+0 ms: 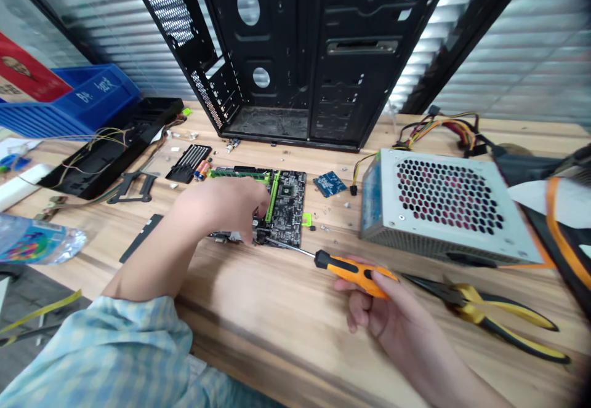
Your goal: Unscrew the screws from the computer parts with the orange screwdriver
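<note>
My right hand is wrapped round the orange and black handle of a screwdriver. Its metal shaft points left, and the tip is at the front edge of a black motherboard with bright green slots. Over the left part of that board lies my left hand, its fingers bent downward. Whatever those fingers grip, if anything, is hidden beneath the hand. Right of the board is a small blue circuit board. Pliers with yellow and black handles rest beside my right hand.
A black computer case stands behind the motherboard. On the right sits a grey power supply with cables behind it. To the left are a blue bin, a black screwdriver-bit case and a plastic bottle. Small loose parts dot the wooden table.
</note>
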Tool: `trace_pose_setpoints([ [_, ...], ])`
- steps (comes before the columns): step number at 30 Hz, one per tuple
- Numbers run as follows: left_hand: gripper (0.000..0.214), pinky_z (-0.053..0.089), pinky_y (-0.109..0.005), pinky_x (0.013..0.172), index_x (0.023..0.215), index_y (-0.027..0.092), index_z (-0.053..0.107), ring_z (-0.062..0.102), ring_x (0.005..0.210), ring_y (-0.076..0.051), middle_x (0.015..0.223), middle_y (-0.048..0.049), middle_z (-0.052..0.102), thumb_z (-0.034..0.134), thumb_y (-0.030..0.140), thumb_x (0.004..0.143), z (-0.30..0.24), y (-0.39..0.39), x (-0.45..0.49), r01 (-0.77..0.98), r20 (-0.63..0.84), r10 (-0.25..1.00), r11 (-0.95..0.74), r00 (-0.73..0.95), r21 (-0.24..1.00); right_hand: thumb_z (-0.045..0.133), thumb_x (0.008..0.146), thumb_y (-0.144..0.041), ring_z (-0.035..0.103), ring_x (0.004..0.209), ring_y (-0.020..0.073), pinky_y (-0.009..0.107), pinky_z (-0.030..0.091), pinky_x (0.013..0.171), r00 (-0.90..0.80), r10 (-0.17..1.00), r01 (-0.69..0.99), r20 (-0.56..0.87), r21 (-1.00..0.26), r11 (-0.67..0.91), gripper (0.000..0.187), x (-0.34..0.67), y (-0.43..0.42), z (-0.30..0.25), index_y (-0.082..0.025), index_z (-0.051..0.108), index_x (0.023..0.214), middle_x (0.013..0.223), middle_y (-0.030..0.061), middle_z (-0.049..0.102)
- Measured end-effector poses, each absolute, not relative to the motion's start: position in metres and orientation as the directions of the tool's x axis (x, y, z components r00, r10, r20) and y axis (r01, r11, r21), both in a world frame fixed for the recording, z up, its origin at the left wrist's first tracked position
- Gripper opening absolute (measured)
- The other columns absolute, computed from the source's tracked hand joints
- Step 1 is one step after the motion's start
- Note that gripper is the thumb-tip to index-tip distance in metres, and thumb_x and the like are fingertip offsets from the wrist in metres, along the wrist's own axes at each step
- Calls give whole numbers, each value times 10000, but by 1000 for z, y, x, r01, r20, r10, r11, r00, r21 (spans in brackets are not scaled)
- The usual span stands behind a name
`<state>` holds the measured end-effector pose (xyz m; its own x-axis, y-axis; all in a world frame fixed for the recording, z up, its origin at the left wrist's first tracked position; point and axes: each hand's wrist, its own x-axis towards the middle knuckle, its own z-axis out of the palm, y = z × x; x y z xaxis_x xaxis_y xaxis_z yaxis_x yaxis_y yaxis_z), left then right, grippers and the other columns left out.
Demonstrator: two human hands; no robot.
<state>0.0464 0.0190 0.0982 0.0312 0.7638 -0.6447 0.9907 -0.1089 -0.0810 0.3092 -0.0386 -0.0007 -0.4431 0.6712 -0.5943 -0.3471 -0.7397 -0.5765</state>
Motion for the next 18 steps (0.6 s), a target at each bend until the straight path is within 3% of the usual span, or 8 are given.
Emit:
trace_pose_setpoints([
  [18, 407, 461, -274, 725, 1006, 229, 688, 632, 950, -242, 1028, -55, 688, 771, 246, 608, 100, 18, 49, 991, -644, 764, -112, 39, -73, 691, 791, -384, 485, 514, 116, 275, 472, 535, -464, 671, -368, -579, -563, -740, 325, 312, -37, -3, -161, 695, 1027, 800, 106, 721],
])
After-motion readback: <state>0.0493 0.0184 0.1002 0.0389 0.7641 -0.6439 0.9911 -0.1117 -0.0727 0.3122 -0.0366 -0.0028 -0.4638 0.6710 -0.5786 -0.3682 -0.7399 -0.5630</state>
